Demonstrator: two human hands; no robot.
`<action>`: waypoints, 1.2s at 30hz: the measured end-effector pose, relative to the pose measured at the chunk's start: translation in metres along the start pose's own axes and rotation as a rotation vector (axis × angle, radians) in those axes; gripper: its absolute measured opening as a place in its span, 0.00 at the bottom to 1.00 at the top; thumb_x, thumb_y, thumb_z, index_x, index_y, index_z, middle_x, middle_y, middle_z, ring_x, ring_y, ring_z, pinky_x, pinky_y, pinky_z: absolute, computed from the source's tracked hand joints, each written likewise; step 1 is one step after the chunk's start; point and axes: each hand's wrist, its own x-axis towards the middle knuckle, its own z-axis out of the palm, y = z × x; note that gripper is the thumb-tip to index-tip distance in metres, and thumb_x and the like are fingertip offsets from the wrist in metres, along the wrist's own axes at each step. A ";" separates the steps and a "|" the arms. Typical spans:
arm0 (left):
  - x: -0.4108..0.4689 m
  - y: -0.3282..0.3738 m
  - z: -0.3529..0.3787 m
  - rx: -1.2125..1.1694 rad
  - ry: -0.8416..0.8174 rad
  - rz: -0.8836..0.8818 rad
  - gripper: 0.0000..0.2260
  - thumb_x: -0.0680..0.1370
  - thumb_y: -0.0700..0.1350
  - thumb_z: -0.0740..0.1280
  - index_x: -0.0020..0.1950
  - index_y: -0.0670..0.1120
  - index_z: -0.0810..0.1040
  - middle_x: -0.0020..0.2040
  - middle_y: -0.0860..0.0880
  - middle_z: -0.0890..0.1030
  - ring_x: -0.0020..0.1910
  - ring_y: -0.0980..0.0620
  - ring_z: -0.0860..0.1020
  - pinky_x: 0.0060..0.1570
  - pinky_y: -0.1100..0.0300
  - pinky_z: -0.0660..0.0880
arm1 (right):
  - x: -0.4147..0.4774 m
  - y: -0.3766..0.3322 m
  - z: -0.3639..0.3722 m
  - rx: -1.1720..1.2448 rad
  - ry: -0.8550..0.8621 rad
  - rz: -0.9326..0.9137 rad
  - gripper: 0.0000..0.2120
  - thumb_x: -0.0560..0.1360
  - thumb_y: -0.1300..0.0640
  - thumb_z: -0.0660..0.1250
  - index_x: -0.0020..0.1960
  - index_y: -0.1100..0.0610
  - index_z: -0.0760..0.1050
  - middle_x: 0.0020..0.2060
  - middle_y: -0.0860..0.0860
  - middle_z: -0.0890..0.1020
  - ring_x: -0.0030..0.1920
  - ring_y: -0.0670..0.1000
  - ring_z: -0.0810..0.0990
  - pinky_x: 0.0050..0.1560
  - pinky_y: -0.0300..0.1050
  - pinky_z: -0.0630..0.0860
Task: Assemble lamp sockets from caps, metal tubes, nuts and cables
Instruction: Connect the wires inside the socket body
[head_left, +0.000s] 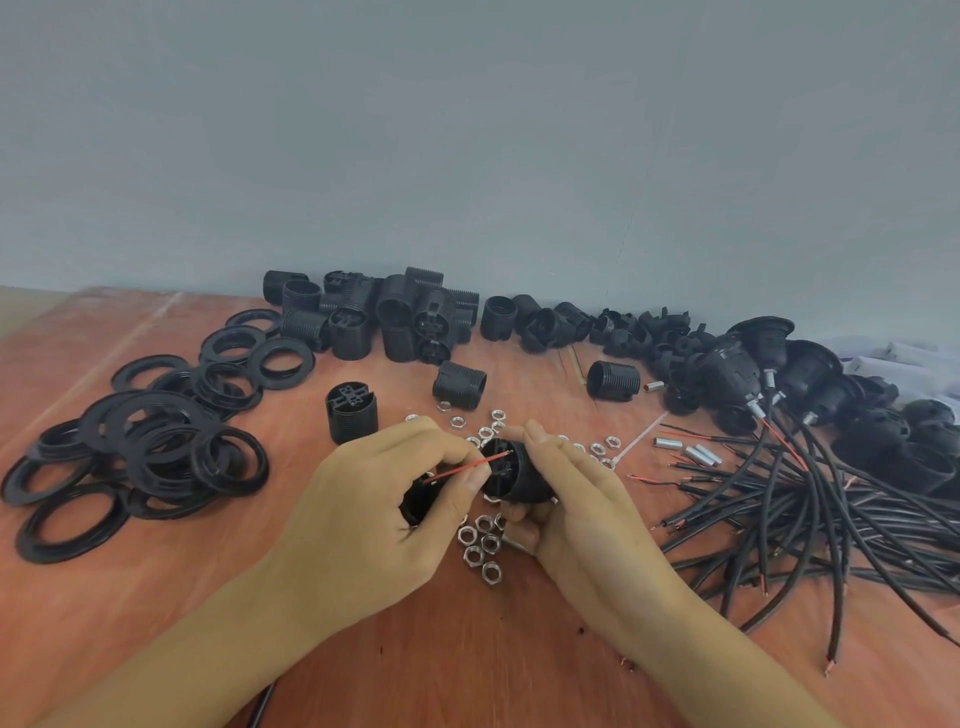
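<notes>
Tabletop (467, 649): left hand (374, 519) pinches one wire (462, 470), right hand (582, 509) one socket (511, 480).

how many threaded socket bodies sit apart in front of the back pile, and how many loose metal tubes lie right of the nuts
threaded socket bodies: 3
metal tubes: 4
total: 7

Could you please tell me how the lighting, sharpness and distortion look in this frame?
Head view: soft, even light, faint shadows beneath the left hand and right hand; head view: small glints on the nuts, no harsh glare; head view: the wide lens stretches the rings at the left edge, and the pale items at far right are too soft to identify.
</notes>
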 end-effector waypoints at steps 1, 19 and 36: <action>0.000 0.000 0.000 0.006 0.003 -0.003 0.06 0.78 0.47 0.66 0.45 0.47 0.81 0.37 0.59 0.76 0.35 0.56 0.77 0.36 0.60 0.73 | 0.000 0.000 0.001 -0.010 0.013 -0.017 0.19 0.64 0.42 0.71 0.47 0.54 0.83 0.38 0.52 0.79 0.32 0.47 0.72 0.34 0.39 0.72; 0.000 0.001 0.001 0.019 0.024 -0.016 0.05 0.78 0.47 0.65 0.46 0.48 0.80 0.37 0.62 0.75 0.36 0.61 0.76 0.40 0.72 0.68 | -0.002 -0.001 0.003 -0.098 0.045 -0.124 0.22 0.65 0.38 0.68 0.46 0.54 0.83 0.35 0.51 0.79 0.29 0.46 0.71 0.29 0.38 0.67; -0.003 -0.005 -0.002 -0.004 0.028 0.009 0.05 0.77 0.48 0.68 0.46 0.47 0.81 0.41 0.60 0.79 0.39 0.60 0.79 0.38 0.66 0.74 | -0.001 0.004 0.003 -0.145 0.011 -0.166 0.19 0.65 0.37 0.68 0.44 0.49 0.84 0.36 0.53 0.78 0.31 0.47 0.71 0.30 0.38 0.68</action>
